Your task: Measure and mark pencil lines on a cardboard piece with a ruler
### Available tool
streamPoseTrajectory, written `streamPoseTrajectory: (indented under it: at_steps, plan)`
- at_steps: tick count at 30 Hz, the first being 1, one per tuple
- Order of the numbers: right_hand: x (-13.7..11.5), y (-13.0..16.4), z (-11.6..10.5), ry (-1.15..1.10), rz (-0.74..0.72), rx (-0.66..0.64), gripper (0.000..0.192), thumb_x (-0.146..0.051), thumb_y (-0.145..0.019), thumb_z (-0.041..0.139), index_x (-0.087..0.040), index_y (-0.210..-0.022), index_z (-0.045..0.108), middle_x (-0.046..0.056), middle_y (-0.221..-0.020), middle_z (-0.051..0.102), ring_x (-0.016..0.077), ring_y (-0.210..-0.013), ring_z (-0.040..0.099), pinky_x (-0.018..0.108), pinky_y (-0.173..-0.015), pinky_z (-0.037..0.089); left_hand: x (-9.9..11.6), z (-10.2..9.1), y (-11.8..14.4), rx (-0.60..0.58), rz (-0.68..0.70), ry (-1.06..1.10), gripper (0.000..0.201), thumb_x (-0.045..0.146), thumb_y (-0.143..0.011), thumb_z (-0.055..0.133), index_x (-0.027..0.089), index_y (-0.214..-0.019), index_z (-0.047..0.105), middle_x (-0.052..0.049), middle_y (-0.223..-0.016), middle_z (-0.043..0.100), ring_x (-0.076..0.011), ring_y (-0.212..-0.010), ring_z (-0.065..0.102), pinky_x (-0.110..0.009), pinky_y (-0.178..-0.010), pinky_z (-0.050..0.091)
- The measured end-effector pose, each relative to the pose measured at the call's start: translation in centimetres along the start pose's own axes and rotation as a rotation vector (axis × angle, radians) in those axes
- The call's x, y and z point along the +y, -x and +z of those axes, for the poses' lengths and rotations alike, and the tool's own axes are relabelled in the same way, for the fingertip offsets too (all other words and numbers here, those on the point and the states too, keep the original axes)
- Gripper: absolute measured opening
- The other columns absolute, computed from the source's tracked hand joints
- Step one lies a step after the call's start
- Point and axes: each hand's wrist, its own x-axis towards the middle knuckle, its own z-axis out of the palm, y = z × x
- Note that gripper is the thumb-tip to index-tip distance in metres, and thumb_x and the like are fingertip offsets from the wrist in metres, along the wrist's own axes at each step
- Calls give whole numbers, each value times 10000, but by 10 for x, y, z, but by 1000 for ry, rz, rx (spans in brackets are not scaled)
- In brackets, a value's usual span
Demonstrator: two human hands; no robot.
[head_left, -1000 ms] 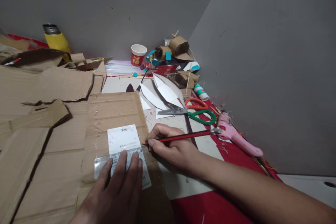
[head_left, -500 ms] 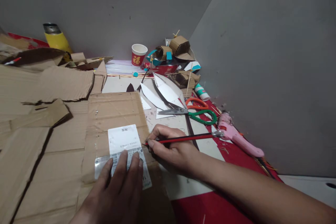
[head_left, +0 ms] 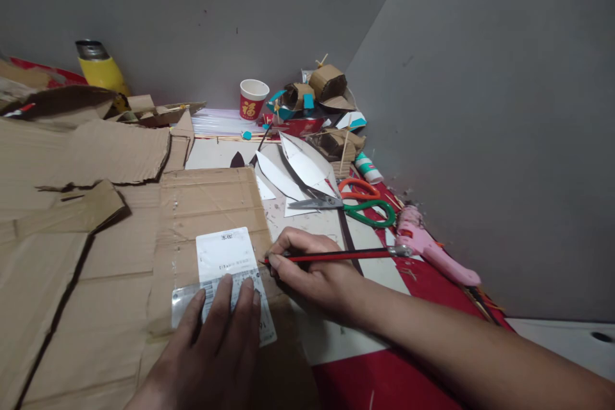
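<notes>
My right hand (head_left: 312,272) pinches a red and black pencil (head_left: 346,255), whose tip is at the right side of a brown cardboard sheet (head_left: 211,195). My left hand (head_left: 216,327) lies with its fingers spread over a clear ruler-like strip (head_left: 180,301) and a white printed label (head_left: 223,250) on that cardboard. The far end of the strip is hard to make out against the label. Just beyond my right hand lie scissors (head_left: 319,204) with one orange and one green handle, their blades over cut white paper pieces (head_left: 307,166).
A pink glue gun (head_left: 446,259) rests on the right, near the wall. Torn cardboard pieces (head_left: 120,147) cover the left side. Along the back stand a yellow bottle (head_left: 103,72), a red and white paper cup (head_left: 254,102) and small cardboard models (head_left: 329,83).
The view has shifted very slightly. Both hands, the pencil and the cardboard keep almost the same places, with the pencil's back end a little lower.
</notes>
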Motion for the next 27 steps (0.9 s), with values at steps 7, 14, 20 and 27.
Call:
streamPoseTrajectory:
  at_steps: [7, 14, 20, 27]
  plan:
    - [3, 1, 0, -1, -24, -12, 125, -167, -826, 540, -187, -704, 556, -25, -613, 562, 98, -557, 470, 212, -513, 368, -3, -1, -1, 16, 35, 16, 403, 269, -869, 449, 187, -1220, 629, -74, -1290, 632, -300, -1192, 499, -413, -978, 336]
    - [2, 3, -1, 24, -3, -30, 121, -186, -828, 550, -189, -708, 559, -27, -606, 555, 100, -551, 457, 210, -505, 366, -2, 1, 1, -12, 28, 23, 431, 310, -866, 479, 204, -1264, 607, -78, -1348, 595, -279, -1217, 501, -394, -1016, 322]
    - [1, 2, -1, 3, 0, -24, 132, -190, -824, 548, -188, -692, 555, -26, -598, 552, 97, -541, 453, 213, -502, 367, -3, 1, 1, 1, 28, 21, 416, 275, -873, 443, 192, -1239, 621, -69, -1321, 614, -292, -1209, 498, -408, -986, 338]
    - [2, 0, -1, 21, 0, 7, 111, -221, -865, 553, -187, -765, 588, -14, -650, 589, 112, -580, 495, 229, -540, 396, -2, 0, 0, 16, 33, 28, 401, 294, -865, 469, 191, -1215, 635, -79, -1298, 619, -299, -1202, 484, -414, -983, 327]
